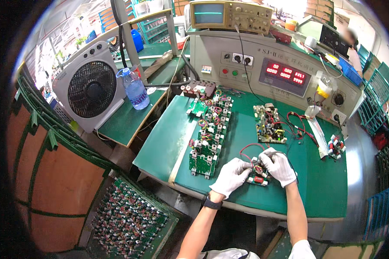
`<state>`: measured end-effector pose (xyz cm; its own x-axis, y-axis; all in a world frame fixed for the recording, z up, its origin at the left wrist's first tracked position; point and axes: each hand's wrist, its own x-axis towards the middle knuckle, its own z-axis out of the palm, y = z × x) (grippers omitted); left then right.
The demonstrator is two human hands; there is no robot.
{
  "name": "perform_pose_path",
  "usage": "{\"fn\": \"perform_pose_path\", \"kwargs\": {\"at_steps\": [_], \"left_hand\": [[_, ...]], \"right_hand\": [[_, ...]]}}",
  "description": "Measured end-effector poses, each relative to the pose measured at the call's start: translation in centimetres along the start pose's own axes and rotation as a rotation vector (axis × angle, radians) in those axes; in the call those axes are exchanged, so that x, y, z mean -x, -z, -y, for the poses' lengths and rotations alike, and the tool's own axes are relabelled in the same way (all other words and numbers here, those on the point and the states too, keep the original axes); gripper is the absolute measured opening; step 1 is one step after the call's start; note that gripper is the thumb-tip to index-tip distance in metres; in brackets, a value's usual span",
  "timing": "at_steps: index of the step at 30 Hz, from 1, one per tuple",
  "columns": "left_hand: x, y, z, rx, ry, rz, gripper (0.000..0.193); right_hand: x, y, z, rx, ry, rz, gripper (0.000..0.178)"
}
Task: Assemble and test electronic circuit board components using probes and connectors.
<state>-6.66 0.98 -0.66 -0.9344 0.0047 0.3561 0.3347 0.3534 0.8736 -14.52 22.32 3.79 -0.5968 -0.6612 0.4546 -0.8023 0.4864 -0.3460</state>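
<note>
My left hand, in a white glove with a dark band at the wrist, pinches the near side of a small circuit board that carries a red component and wires. From the other side my right hand, also white-gloved, reaches in with its fingers closed over the board; what they pinch is hidden. A thin dark cable runs by the right hand. One red wire loops up behind the board. Beyond the hands lies a larger circuit board crowded with components. Left of them stands a row of green circuit boards.
The green bench backs onto a grey test panel with a red display and an oscilloscope on top. A fan and a water bottle stand left. Below is a tray full of boards. A person is far right.
</note>
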Motion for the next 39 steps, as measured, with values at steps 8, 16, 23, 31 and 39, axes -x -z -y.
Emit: {"fn": "perform_pose_path", "kwargs": {"at_steps": [8,16,23,31,39], "left_hand": [[-1.3,0.3,0.9,0.043,0.04,-0.014,0.013],[-0.6,0.2,0.4,0.031,0.015,-0.014,0.012],[-0.1,-0.1,0.2,0.058,0.076,-0.01,0.011],[-0.8,1.1,0.9,0.0,0.051,-0.008,0.01],[-1.1,0.1,-0.4,0.024,0.126,0.035,0.016]], "right_hand": [[-1.3,-0.2,-0.9,0.16,0.138,-0.041,0.021],[-0.1,-0.7,-0.7,0.223,0.088,0.028,0.033],[0.4,-0.4,-0.1,0.18,0.072,0.051,0.03],[-0.8,-0.2,0.6,-0.564,-0.287,-0.282,0.013],[1.1,2.0,2.7,-0.682,-0.246,-0.192,0.014]]}}
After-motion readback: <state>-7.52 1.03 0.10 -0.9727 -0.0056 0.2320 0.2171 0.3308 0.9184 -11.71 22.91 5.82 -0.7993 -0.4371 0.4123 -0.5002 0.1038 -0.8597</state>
